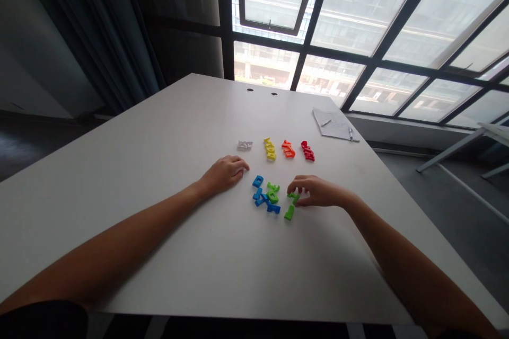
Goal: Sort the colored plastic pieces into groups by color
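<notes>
On the white table (159, 169) lie small plastic letter pieces sorted by colour. A white group (244, 144), a yellow group (270, 149), an orange group (288, 149) and a red group (307, 151) form a row. Nearer to me is a mixed heap of blue pieces (260, 194) and green pieces (272, 193). My right hand (314, 191) is curled, its fingertips pinching a green piece (293, 197), with another green piece (289, 213) just below. My left hand (225, 173) rests on the table left of the heap, fingers loosely curled, holding nothing visible.
A sheet of paper (332, 123) with a pen (351, 134) lies at the far right of the table. Two round cable holes (262, 91) sit near the far edge. Large windows stand behind, a dark curtain at left, another table's legs at right.
</notes>
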Demonstrator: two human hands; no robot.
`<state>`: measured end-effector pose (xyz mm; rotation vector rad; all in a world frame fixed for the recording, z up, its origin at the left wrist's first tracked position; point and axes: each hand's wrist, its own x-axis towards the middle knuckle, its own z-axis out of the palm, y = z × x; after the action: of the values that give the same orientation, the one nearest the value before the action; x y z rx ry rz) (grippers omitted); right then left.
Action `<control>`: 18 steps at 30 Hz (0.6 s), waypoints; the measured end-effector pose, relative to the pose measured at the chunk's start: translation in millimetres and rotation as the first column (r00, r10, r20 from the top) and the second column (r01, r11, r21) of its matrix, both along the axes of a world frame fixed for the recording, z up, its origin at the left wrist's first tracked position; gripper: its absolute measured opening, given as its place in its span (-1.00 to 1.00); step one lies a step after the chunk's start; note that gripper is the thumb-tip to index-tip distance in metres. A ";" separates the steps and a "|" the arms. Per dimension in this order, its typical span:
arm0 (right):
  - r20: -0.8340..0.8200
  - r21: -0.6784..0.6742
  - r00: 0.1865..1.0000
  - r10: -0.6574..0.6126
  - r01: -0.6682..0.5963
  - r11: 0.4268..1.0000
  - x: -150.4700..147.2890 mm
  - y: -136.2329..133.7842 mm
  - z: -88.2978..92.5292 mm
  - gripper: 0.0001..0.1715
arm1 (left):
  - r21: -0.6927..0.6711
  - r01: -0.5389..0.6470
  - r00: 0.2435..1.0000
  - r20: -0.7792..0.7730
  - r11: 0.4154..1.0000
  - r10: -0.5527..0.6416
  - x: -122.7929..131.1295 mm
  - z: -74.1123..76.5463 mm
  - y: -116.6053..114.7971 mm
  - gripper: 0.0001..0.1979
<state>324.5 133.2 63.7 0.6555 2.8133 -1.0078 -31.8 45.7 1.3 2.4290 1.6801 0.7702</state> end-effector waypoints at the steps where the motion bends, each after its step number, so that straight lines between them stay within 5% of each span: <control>1: -0.005 0.013 1.000 -0.005 0.005 1.000 -0.3 -0.2 -0.3 -0.61 | -0.001 -0.001 1.000 -0.001 1.000 0.001 0.2 0.5 -0.1 -0.72; 7: -0.109 0.161 0.993 -0.048 0.065 0.985 19.0 26.0 -0.1 -0.61 | 0.001 0.002 1.000 0.018 1.000 -0.002 1.3 1.8 0.5 -0.72; 10: -0.241 0.276 0.952 -0.189 0.253 0.927 36.4 62.9 -6.4 -0.65 | 0.003 -0.006 1.000 0.012 1.000 0.006 1.4 0.9 1.3 -0.71; 14: -0.392 0.365 0.778 -0.491 0.621 0.693 52.1 116.5 -25.7 -0.61 | 0.000 -0.008 1.000 0.001 1.000 0.008 1.3 0.6 1.7 -0.71; 18: -0.385 0.422 0.650 -0.655 0.756 0.501 54.0 150.4 -48.1 -0.60 | 0.004 0.001 1.000 0.013 1.000 -0.001 1.4 0.7 1.3 -0.72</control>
<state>378.5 283.6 15.6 2.0320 2.9989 -0.2093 -30.4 46.9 2.0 2.4218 1.6747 0.7873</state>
